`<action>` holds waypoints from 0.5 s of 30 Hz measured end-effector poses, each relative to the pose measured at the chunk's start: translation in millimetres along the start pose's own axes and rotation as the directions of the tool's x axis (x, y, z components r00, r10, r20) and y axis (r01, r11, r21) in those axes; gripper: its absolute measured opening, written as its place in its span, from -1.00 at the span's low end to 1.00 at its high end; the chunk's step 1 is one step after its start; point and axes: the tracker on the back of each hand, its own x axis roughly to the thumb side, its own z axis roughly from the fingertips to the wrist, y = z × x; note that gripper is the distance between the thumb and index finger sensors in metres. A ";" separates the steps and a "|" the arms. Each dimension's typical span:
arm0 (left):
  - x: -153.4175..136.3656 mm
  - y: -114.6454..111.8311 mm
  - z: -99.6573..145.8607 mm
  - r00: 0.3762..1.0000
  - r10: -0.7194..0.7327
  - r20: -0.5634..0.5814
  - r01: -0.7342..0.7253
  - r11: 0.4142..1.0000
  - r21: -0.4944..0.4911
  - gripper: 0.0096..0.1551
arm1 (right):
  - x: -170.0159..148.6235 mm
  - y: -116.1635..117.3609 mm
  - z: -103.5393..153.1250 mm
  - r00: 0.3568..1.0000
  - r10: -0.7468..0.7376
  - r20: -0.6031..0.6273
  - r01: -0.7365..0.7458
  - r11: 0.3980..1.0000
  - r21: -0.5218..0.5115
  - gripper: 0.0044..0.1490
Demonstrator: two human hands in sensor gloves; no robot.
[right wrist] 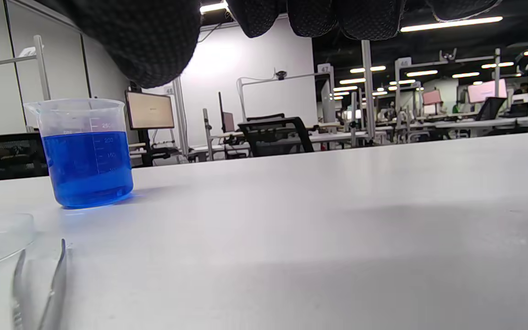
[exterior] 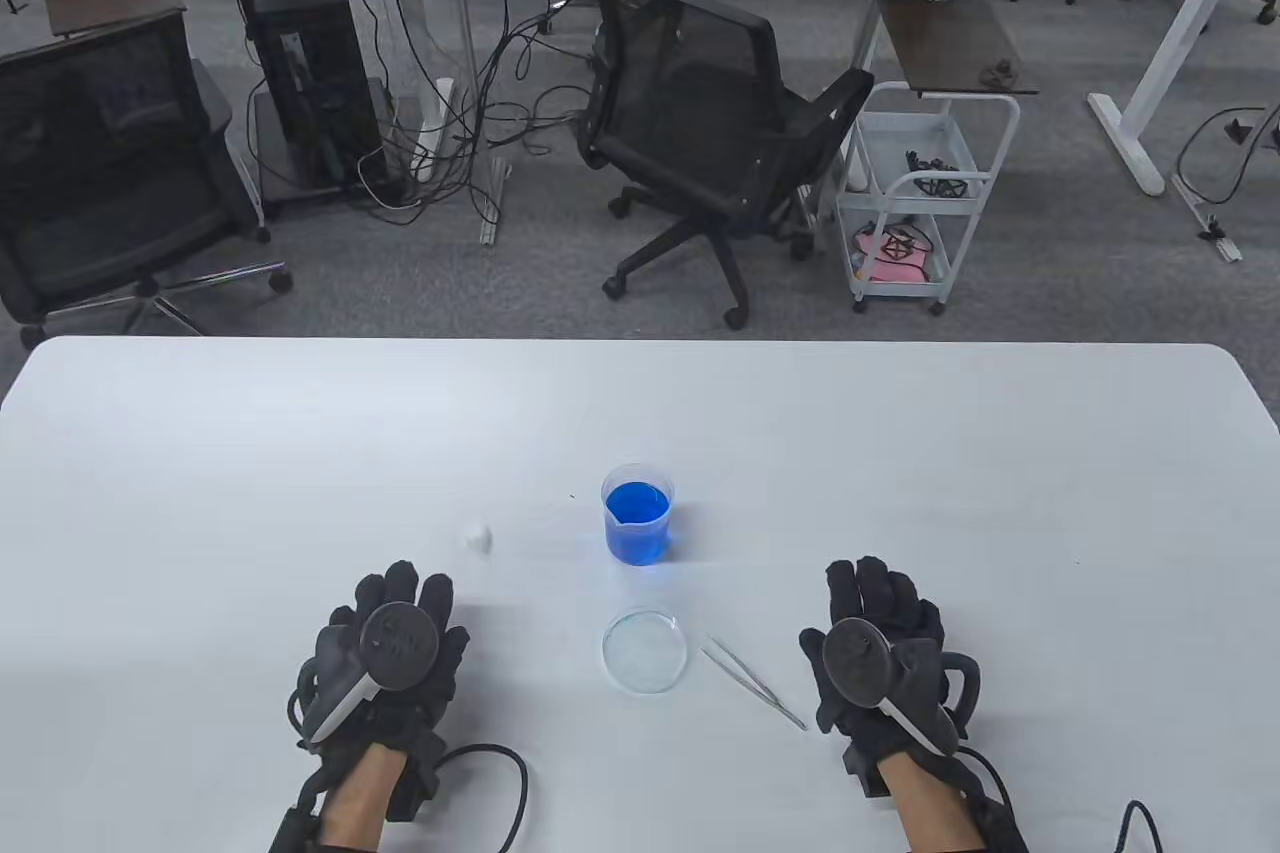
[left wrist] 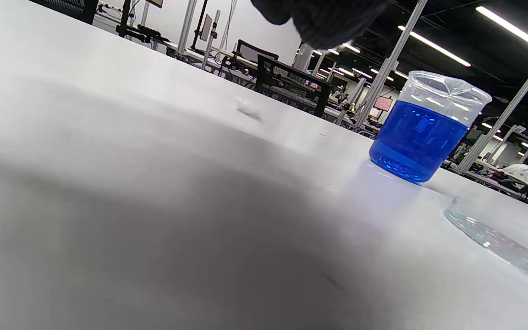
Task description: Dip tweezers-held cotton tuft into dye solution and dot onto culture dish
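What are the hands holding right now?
Nothing. The left hand and right hand lie flat on the table. The tweezers lie untouched beside the dish.

On a plain white table [exterior: 900, 453], a clear plastic beaker [exterior: 638, 515] with faint printed graduation marks holds vivid blue dye solution [exterior: 636, 501], which casts a pale blue tint onto the white surface around its base. A small white cotton tuft [exterior: 478, 536], a colourless see-through culture dish [exterior: 645, 650] and silvery metal tweezers [exterior: 754, 680] lie nearby. The left hand [exterior: 393, 658] and right hand [exterior: 880, 651] wear black knit-textured gloves, each carrying a black, round-headed tracker with a light grey handle, against a grey carpeted floor and a black mesh office chair [exterior: 700, 113].
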 end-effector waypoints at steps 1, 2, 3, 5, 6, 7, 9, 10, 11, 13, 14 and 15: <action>-0.2 -0.1 -0.1 1.000 0.002 -0.001 -0.002 1.000 -0.001 -0.27 | -0.1 0.5 -0.2 1.000 0.003 0.000 -0.003 1.000 0.005 0.04; -0.3 -0.2 -0.1 1.000 0.004 -0.001 -0.004 1.000 -0.003 -0.27 | -0.1 1.3 -1.0 1.000 0.002 0.000 -0.002 1.000 0.011 0.04; -0.3 -0.1 -0.1 1.000 0.005 0.000 -0.005 1.000 -0.004 -0.28 | -0.1 1.4 -1.4 1.000 0.002 -0.002 -0.002 1.000 0.014 0.04; -0.1 0.0 -0.4 1.000 0.006 -0.001 -0.006 1.000 -0.008 -0.27 | -0.2 1.2 -2.7 1.000 -0.003 -0.005 0.003 1.000 0.015 0.05; 0.0 -0.1 -0.5 1.000 0.005 0.000 -0.005 1.000 -0.010 -0.28 | -0.1 0.9 -3.1 1.000 -0.008 -0.005 0.008 1.000 0.010 0.05; 0.1 -0.2 -0.5 1.000 0.004 0.001 -0.004 1.000 -0.011 -0.27 | 0.1 0.6 -3.4 1.000 -0.008 -0.006 0.008 1.000 0.010 0.04; 0.2 -0.4 -0.6 1.000 0.002 0.003 -0.002 1.000 -0.015 -0.27 | 0.2 0.9 -3.7 1.000 -0.012 -0.004 0.012 1.000 0.010 0.03; 0.3 -0.5 -0.8 1.000 0.002 0.004 -0.002 1.000 -0.018 -0.27 | 0.3 0.9 -3.9 1.000 -0.014 -0.003 0.014 1.000 0.011 0.03; 0.4 -0.4 -0.6 1.000 0.004 0.005 -0.004 1.000 -0.019 -0.27 | 0.3 1.2 -4.1 1.000 -0.015 -0.004 0.015 1.000 0.010 0.02; 0.6 -0.8 -0.9 1.000 0.008 0.009 -0.007 1.000 -0.020 -0.27 | 0.5 1.3 -4.5 1.000 -0.022 -0.002 0.022 1.000 0.008 0.01; 0.8 -0.9 -1.0 1.000 0.008 0.011 -0.008 1.000 -0.023 -0.27 | 0.8 1.3 -4.9 1.000 -0.025 -0.005 0.025 1.000 0.007 0.00; 0.9 -1.0 -1.1 1.000 0.010 0.012 -0.010 1.000 -0.025 -0.27 | 1.1 1.4 -5.0 1.000 -0.028 -0.009 0.028 1.000 0.005 0.00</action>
